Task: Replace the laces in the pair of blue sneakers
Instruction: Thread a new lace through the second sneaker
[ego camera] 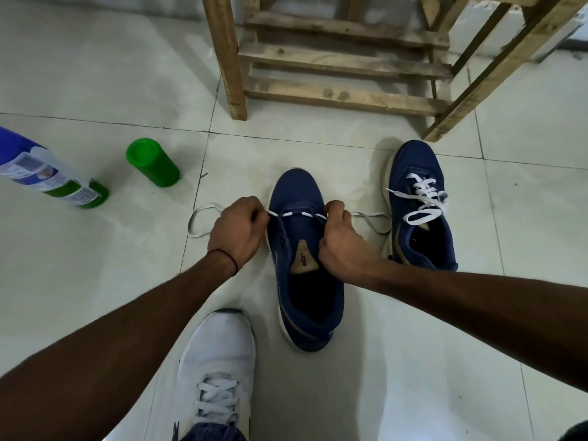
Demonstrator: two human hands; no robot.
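– White shoe (pixel 219 370) nearest the camera is just the person's own foot, right? Where's the one being laced?
– Yep. That sneaker (pixel 305 281) sits dead centre, heel toward the person, toe pointing straight away. Left hand (pixel 237 229) and right hand (pixel 342 240) flank its toe end, equally near, knuckles up, each pinching one end of the lace (pixel 297 214). Next pull goes sideways, I'd guess. Second sneaker (pixel 420 211), already laced, is further right.
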